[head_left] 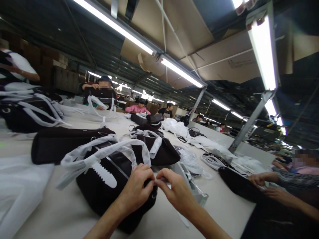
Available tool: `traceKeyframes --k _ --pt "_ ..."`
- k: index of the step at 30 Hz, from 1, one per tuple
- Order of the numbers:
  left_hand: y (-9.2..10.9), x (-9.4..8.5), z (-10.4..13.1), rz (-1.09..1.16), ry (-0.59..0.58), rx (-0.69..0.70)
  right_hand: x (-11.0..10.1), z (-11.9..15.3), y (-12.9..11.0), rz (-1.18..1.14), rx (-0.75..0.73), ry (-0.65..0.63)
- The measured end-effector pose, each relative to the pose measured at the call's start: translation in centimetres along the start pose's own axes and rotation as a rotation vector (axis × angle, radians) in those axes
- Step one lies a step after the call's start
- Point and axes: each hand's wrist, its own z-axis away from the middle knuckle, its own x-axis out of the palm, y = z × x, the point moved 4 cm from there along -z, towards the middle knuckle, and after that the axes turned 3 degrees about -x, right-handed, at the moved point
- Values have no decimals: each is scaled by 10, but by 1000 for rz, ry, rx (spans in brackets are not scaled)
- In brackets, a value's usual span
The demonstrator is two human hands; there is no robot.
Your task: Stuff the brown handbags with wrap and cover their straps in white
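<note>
A black handbag [97, 196] lies on the table in front of me, its handles [84, 161] wrapped in thin white sheeting. A white tag with a serrated edge [104, 174] rests against its side. Over the bag's right end, my left hand [138, 186] is closed in a pinch. My right hand [174, 189], also pinching, meets it fingertip to fingertip. Whatever small thing sits between the fingers is too hidden to name. Just behind stands a second black bag [159, 151] with wrapped handles.
White sheeting [22, 186] covers the table's left side. A grey metal box-like object [200, 197] lies beyond my right hand, near clear plastic wrap [189, 161]. At right, a co-worker's hands [259, 181] hold a black bag [234, 182]. More bags and people line the table.
</note>
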Motion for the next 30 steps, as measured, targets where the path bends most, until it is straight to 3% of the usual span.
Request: traceKeyframes --k 6,12,18,23,30 --pt "1 0 0 -29 5 12 -6 -10 -3 -59 60 -94" --pt "3 -4 0 -190 67 26 -8 -24 -6 285 -209 -122" --pt "-4 -4 -1 -116 -120 51 -6 -22 4 307 -232 -209" --pt "-10 0 -1 -95 -56 20 -3 -21 5 319 -252 -180" --pt "-6 -1 1 -53 1 42 -2 -20 7 155 -154 -105"
